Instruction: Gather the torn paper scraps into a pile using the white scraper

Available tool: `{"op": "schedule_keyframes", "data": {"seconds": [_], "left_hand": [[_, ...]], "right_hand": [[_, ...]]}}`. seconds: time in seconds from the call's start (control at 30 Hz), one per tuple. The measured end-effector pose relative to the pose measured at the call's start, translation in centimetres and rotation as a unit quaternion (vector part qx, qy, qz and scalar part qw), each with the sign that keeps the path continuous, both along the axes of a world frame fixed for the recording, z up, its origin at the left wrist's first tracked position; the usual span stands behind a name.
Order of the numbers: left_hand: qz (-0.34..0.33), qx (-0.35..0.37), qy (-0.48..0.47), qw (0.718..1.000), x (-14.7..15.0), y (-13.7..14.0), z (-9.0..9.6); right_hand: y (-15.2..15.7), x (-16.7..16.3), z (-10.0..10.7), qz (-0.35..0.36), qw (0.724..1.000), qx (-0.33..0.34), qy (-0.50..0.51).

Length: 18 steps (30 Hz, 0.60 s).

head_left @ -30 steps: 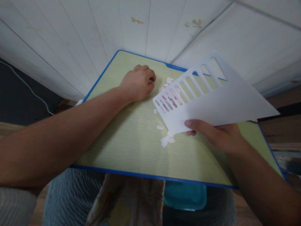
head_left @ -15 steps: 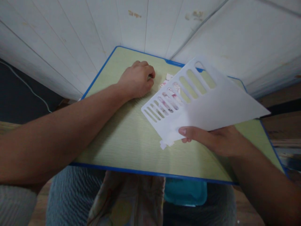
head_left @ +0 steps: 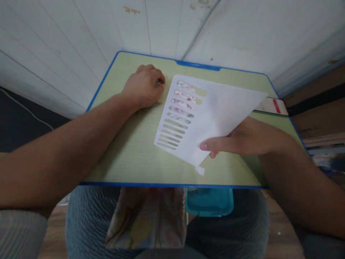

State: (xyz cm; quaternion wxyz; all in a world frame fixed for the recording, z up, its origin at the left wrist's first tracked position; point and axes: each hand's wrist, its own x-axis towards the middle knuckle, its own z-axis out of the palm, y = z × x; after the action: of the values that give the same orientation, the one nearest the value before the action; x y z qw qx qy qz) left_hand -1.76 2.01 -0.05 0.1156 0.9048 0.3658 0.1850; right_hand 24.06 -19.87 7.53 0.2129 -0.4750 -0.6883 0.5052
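My right hand (head_left: 237, 140) grips a white sheet with a row of rounded cut-out slots (head_left: 221, 104), thumb on top and fingers underneath. The sheet is tilted above the table. Pinkish printed scraps (head_left: 181, 104) lie beneath it and show through several slots. A small white paper piece (head_left: 199, 170) sticks out at the sheet's near corner. To the left, my left hand (head_left: 145, 86) rests on the table, fingers curled and closed. A small greenish bit shows between its thumb and finger, too hidden to name.
The pale green table (head_left: 129, 158) has a blue rim and stands against a white plank wall (head_left: 161, 28). A phone-like device (head_left: 273, 107) lies at its right edge. Below the front edge are a teal container (head_left: 210, 203) and a patterned cloth (head_left: 148, 223).
My right hand has turned the slotted sheet and brought it left and nearer the table, over the printed scraps. The device at the right has come into view. My left hand stays curled.
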Motion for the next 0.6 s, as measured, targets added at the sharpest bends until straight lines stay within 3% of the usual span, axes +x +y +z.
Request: {"op": "schedule_keyframes", "data": {"seconds": [0.1, 0.17, 0.33, 0.43, 0.6], "left_hand": [[0.061, 0.002, -0.019, 0.998, 0.5, -0.6, 0.3], [0.065, 0.002, -0.022, 0.998, 0.6, -0.8, 0.4], [0.057, 0.005, -0.023, 0.998, 0.5, -0.7, 0.2], [0.061, 0.005, -0.025, 0.998, 0.5, -0.6, 0.2], [0.055, 0.012, -0.008, 0.998, 0.4, -0.2, 0.1]], "right_hand": [[0.2, 0.7, 0.0, 0.048, 0.997, -0.057, 0.014], [0.3, 0.9, 0.0, 0.054, 0.995, -0.080, 0.025], [0.2, 1.1, 0.0, 0.000, 0.999, -0.049, 0.017], [0.3, 1.3, 0.2, 0.065, 0.993, -0.101, 0.010], [0.6, 1.6, 0.7, 0.114, 0.984, -0.137, 0.015]]}}
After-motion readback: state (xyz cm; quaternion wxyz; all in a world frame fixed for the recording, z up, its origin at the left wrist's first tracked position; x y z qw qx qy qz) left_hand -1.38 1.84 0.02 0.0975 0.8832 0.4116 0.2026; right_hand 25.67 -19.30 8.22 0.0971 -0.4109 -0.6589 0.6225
